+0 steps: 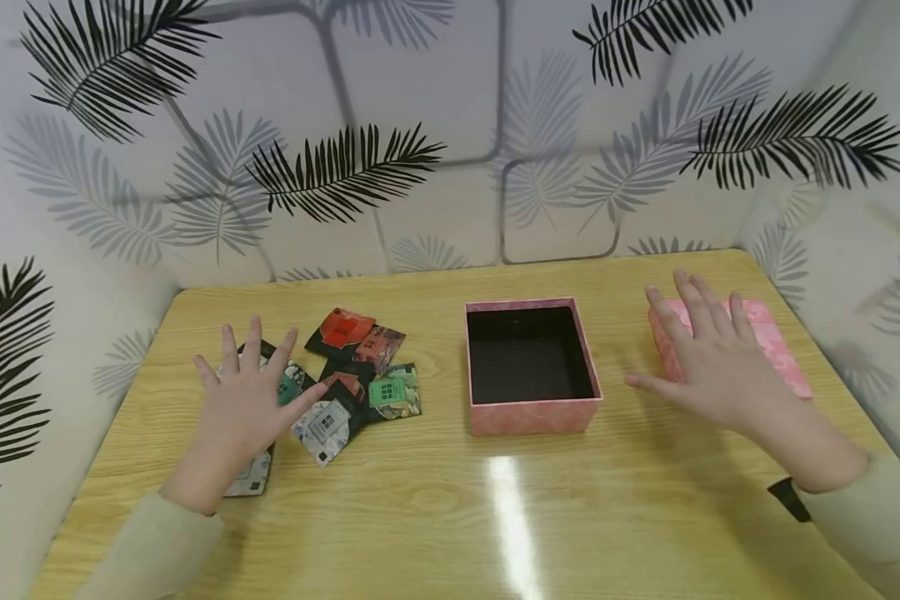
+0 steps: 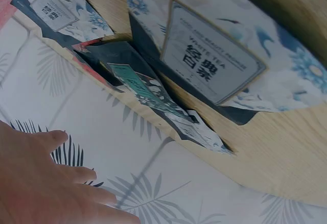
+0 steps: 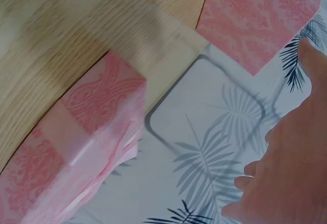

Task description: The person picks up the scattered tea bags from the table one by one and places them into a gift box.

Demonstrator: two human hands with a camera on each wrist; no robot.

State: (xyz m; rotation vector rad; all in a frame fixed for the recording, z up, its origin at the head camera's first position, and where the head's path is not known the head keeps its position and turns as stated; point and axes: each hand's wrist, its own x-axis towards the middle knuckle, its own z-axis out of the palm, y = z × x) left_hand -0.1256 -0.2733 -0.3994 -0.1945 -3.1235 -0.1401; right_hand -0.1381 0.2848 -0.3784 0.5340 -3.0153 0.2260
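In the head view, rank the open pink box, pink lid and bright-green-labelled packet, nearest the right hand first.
1. Pink lid: right side, partly hidden behind the right hand.
2. Open pink box: left of that hand.
3. Bright-green-labelled packet: farther left, past the box.

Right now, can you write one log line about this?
left hand: spread, near packets | right hand: spread, near pink piece | pink box: uncovered | held: nothing

Tabletop [image 1: 390, 533] wood-grained, smooth, glossy where light strikes. Box [image 1: 532, 418] has paper-like outer walls, matt interior. Sachets [image 1: 345, 387] look like thin printed paper or film; backdrop [image 1: 435, 100] cloth-like, matt.
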